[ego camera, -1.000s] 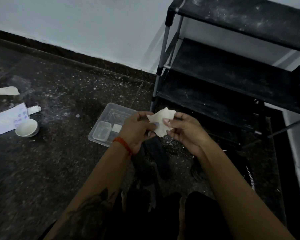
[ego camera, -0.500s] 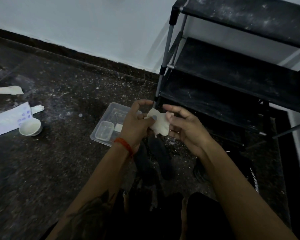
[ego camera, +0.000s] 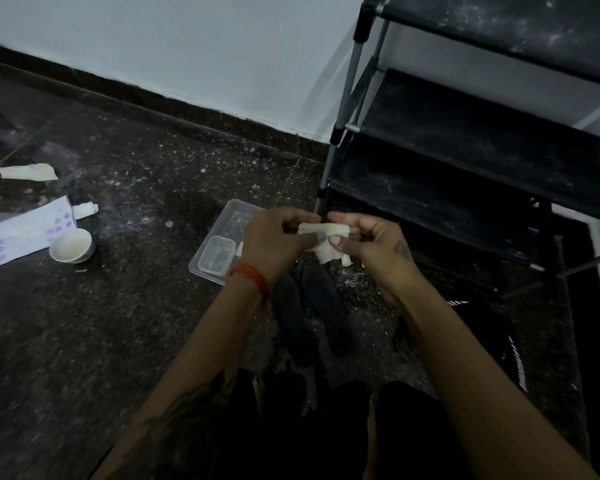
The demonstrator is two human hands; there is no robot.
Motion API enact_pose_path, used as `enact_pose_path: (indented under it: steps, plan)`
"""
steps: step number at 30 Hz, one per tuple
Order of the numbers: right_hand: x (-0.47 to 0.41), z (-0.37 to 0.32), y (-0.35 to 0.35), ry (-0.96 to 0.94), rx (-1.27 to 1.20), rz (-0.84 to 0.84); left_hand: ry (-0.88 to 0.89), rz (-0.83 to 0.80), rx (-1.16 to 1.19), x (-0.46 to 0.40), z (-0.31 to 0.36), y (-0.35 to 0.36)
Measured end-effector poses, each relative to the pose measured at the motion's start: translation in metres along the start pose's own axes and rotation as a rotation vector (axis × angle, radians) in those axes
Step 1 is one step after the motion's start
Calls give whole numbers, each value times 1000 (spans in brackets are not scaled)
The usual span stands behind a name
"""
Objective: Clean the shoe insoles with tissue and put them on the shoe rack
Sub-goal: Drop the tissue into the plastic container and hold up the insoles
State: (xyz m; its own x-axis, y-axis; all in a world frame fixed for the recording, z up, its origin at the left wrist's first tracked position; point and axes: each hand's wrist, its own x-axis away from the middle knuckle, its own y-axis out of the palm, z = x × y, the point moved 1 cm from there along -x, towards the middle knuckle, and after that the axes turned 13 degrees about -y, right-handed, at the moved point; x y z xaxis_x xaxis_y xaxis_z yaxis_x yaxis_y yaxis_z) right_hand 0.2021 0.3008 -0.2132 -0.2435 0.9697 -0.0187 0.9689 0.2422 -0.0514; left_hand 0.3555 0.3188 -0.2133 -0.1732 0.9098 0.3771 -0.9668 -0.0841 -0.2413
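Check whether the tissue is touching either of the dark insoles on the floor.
Apart. In the head view both hands, left hand and right hand, pinch the tissue up in the air; speckled floor shows between its hanging edge and the insoles below.

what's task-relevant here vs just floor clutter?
In the job: tissue, pinched by left hand and right hand; two dark insoles on the floor below; shoe rack.

Lying about: white bowl, paper packet, paper scrap, clear plastic tray.
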Motion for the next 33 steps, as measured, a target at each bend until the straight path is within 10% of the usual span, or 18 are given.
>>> enact_pose_path:
  steps: [19,33]
  plan:
    - [-31,48,53,138,-98,-18,-355,-165,489,-30,-61,-32]
    - [-122,234,164,261,225,-413,-528,292,424,-126,-240,-71]
